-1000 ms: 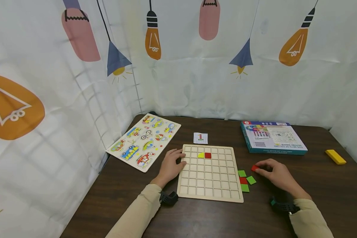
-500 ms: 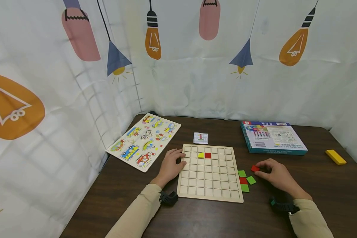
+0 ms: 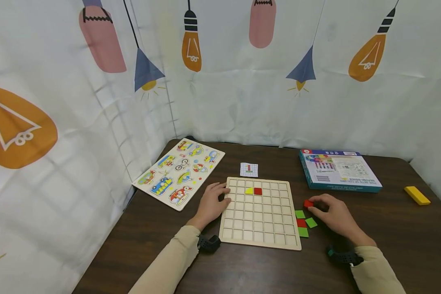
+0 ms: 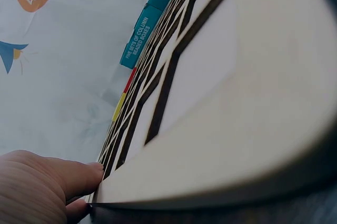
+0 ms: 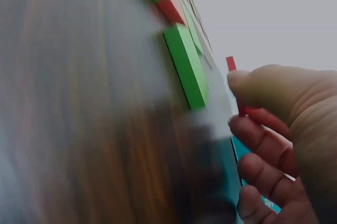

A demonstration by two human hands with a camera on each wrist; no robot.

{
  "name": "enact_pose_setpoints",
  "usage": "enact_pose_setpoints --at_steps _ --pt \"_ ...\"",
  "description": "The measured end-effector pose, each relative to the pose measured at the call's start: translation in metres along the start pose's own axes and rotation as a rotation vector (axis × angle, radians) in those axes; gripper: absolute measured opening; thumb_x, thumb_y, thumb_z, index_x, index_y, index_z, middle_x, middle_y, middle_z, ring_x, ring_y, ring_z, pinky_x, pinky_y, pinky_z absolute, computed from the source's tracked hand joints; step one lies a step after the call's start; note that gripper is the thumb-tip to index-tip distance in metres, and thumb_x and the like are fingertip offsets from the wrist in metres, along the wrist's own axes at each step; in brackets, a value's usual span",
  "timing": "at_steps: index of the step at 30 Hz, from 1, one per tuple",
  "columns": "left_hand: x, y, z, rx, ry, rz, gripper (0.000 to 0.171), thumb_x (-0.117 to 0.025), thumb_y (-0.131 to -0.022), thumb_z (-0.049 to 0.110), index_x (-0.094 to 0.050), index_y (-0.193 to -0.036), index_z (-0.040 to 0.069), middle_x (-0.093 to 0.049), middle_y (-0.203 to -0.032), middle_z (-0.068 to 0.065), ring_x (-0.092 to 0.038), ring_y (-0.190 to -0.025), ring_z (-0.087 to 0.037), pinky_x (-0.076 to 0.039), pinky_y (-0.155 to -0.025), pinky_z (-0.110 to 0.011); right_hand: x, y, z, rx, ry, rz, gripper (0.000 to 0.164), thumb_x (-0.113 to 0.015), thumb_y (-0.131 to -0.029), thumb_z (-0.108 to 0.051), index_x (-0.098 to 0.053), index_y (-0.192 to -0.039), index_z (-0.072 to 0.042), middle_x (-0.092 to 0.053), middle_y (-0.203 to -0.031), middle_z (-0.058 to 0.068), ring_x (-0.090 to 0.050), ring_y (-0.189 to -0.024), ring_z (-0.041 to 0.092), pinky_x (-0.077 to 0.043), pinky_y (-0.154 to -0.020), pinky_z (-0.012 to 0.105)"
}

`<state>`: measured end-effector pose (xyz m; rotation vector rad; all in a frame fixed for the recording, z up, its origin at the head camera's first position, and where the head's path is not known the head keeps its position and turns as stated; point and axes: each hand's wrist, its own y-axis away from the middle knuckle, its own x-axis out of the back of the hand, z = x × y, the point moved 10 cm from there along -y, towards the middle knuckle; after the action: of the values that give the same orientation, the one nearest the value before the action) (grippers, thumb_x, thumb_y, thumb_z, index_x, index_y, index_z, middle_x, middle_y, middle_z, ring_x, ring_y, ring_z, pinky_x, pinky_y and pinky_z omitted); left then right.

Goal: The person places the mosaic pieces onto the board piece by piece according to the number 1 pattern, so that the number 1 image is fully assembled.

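Observation:
My right hand pinches a red square tile between thumb and fingers, right of the wooden grid board. The right wrist view shows that tile edge-on at the fingertips. With my left hand I grip the board's left edge; the left wrist view has the thumb at its rim. In the upper rows lie a yellow piece and a red tile, side by side. By the board's right edge are green tiles and another red tile.
A small grid card lies behind the board. A picture puzzle board is at the back left, a teal-edged box at the back right. A yellow block sits near the table's right side. Printed curtains enclose the back.
My right hand has moved left with the red tile, nearer the board. The left hand stays at the board's edge. The head view has shifted slightly.

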<state>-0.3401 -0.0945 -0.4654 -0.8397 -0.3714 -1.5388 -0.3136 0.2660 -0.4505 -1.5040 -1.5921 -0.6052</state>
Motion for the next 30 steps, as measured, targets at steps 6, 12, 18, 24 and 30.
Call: enact_pose_setpoints --at_steps 6,12,18,24,30 --pt "-0.001 0.0 0.001 0.0 0.004 -0.005 0.032 -0.07 -0.091 0.021 -0.07 -0.121 0.01 -0.053 -0.142 -0.007 -0.035 -0.139 -0.028 -0.039 -0.106 -0.053 -0.006 -0.003 -0.015 0.039 -0.039 0.018 0.025 -0.075 -0.088 -0.026 -0.07 -0.109 -0.013 -0.065 -0.1 0.002 -0.051 -0.08 0.018 -0.046 -0.066 0.027" --pt "-0.001 0.001 0.002 -0.003 0.008 -0.003 0.032 -0.07 -0.091 0.02 -0.07 -0.121 0.009 -0.053 -0.142 -0.006 -0.035 -0.139 -0.028 -0.039 -0.106 -0.053 -0.011 -0.008 -0.031 0.074 -0.066 0.021 0.022 -0.075 -0.088 -0.023 -0.071 -0.108 -0.015 -0.064 -0.099 0.0 -0.049 -0.078 0.017 -0.044 -0.064 0.025" --pt "0.0 0.001 0.002 0.002 0.014 -0.007 0.032 -0.07 -0.091 0.02 -0.07 -0.121 0.009 -0.053 -0.142 -0.007 -0.035 -0.139 -0.028 -0.039 -0.106 -0.053 -0.016 -0.013 -0.046 0.116 -0.116 0.039 0.024 -0.075 -0.088 -0.026 -0.071 -0.109 -0.015 -0.064 -0.1 -0.002 -0.05 -0.077 0.015 -0.044 -0.062 0.024" --pt "0.001 0.001 0.003 -0.003 0.015 -0.007 0.032 -0.07 -0.091 0.019 -0.07 -0.121 0.008 -0.053 -0.142 -0.007 -0.035 -0.139 -0.029 -0.039 -0.106 -0.054 -0.026 -0.017 -0.064 0.137 -0.19 0.036 0.023 -0.076 -0.087 -0.021 -0.072 -0.108 -0.014 -0.061 -0.094 -0.002 -0.049 -0.073 0.015 -0.042 -0.058 0.023" --pt "0.001 0.002 0.003 0.004 0.017 -0.008 0.033 -0.07 -0.09 0.019 -0.07 -0.121 0.008 -0.053 -0.142 -0.008 -0.035 -0.139 -0.029 -0.038 -0.107 -0.054 -0.038 -0.023 -0.084 0.166 -0.208 0.043 0.024 -0.077 -0.086 -0.017 -0.072 -0.109 -0.015 -0.062 -0.1 -0.004 -0.049 -0.074 0.014 -0.044 -0.06 0.024"
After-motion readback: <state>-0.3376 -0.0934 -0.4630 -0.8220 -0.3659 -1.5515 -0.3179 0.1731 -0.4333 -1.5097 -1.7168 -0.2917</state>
